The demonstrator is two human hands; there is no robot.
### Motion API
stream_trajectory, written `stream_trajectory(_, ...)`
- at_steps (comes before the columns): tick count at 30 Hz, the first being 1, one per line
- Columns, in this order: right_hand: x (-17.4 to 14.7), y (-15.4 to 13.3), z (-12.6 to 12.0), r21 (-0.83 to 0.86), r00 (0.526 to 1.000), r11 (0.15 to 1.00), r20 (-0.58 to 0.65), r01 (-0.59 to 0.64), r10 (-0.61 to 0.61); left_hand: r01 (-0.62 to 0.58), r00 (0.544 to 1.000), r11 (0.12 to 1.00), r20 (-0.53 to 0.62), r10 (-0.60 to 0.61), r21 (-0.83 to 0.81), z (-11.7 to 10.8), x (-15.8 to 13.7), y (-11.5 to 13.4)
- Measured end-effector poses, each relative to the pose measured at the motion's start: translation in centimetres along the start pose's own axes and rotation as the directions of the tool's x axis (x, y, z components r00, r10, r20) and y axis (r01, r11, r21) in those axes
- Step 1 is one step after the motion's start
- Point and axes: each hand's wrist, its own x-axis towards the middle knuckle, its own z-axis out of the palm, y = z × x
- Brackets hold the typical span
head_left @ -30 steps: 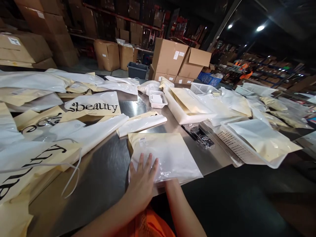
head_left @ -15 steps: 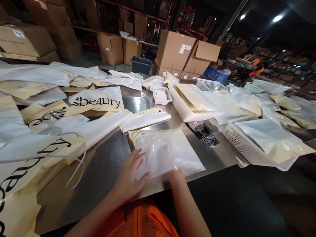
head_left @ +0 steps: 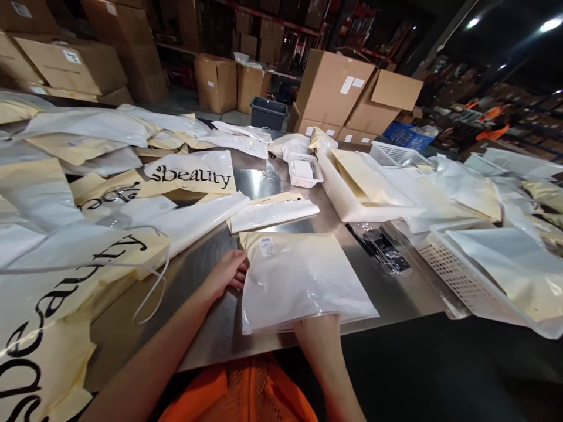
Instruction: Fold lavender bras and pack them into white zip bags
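Observation:
In front of me on the metal table lies a translucent white plastic bag (head_left: 303, 281) with a cream back side and a barcode label (head_left: 266, 247) near its upper left corner. My left hand (head_left: 229, 271) is closed at the bag's left edge, its fingers curled against it below the label. From the near side, my right hand (head_left: 320, 334) reaches into the bag's opening. Its fingers are hidden inside, so their pose and anything in them cannot be made out. Just beyond the bag lies a folded white bag (head_left: 275, 215).
Bags with black "beauty" lettering (head_left: 189, 174) and a white cord (head_left: 152, 305) cover the left side. To the right are a small clear-wrapped black item (head_left: 382, 249), a large white tray (head_left: 336, 199) and a white basket (head_left: 457, 269). Cardboard boxes (head_left: 329, 88) stand behind the table.
My left hand has gone from lying spread on the bag to closing at its left edge. My right hand stays in the opening, with more of its back showing. The view has shifted slightly.

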Motion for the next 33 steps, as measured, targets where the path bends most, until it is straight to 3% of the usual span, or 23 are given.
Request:
stream_trajectory(1,-0.8,-0.6,-0.4,0.006,0.999,1.000,0.035,-0.016,0.016,0.018,1.000,1.000,0.005,-0.018,0.011,0.1,0.7,0.4)
stream_trajectory(3,-2.2,-1.8,-0.5,0.196,0.984,0.980,0.177,-0.038,0.003,0.041,0.999,0.998,0.003,-0.041,0.044,0.4,1.9,0.9)
stream_trajectory(5,-3.1,-3.0,0.4,0.493,0.947,0.866,0.310,-0.087,-0.081,0.042,0.999,0.995,-0.012,-0.041,0.086,0.7,2.7,1.0)
stream_trajectory(7,-3.4,-4.0,2.0,0.666,0.932,0.726,0.349,-0.170,-0.101,0.022,0.999,0.991,-0.038,-0.017,0.130,1.0,3.2,1.0)
stream_trajectory(9,-3.2,-4.6,3.6,0.728,0.940,0.646,0.339,-0.229,-0.049,-0.011,0.997,0.985,-0.074,0.024,0.173,1.1,3.4,1.1)
stream_trajectory(12,-2.7,-4.7,4.7,0.748,0.947,0.616,0.321,-0.247,-0.010,-0.058,0.986,0.970,-0.140,0.093,0.236,0.8,3.8,1.4)
stream_trajectory(16,-2.6,-4.3,3.9,0.770,0.954,0.597,0.300,-0.226,-0.025,-0.078,0.974,0.954,-0.181,0.135,0.291,0.6,4.4,2.1)
stream_trajectory(19,-3.2,-4.3,3.5,0.822,0.913,0.475,0.399,-0.314,-0.087,-0.073,0.978,0.954,-0.164,0.125,0.292,0.4,4.1,2.1)
stream_trajectory(23,-4.7,-4.3,4.5,0.814,0.793,0.204,0.578,-0.544,-0.194,0.030,0.999,0.953,0.032,-0.041,0.303,-0.8,0.3,0.1)
stream_trajectory(26,-5.4,-4.3,5.6,0.771,0.736,0.100,0.632,-0.629,-0.241,0.131,0.934,0.926,0.269,-0.236,0.355,-1.8,-4.5,-2.6)
stream_trajectory(27,-5.5,-4.5,5.9,0.770,0.733,0.081,0.629,-0.633,-0.259,0.146,0.896,0.926,0.349,-0.273,0.349,-2.0,-6.0,-3.4)
stream_trajectory(29,-5.5,-5.4,6.5,0.781,0.736,0.059,0.608,-0.621,-0.300,0.110,0.859,0.951,0.454,-0.238,0.290,-1.9,-8.2,-4.8)
stream_trajectory(33,-5.3,-8.5,7.8,0.800,0.772,-0.018,0.573,-0.600,-0.273,0.017,0.866,0.974,0.484,-0.128,0.227,-1.0,-9.9,-6.0)
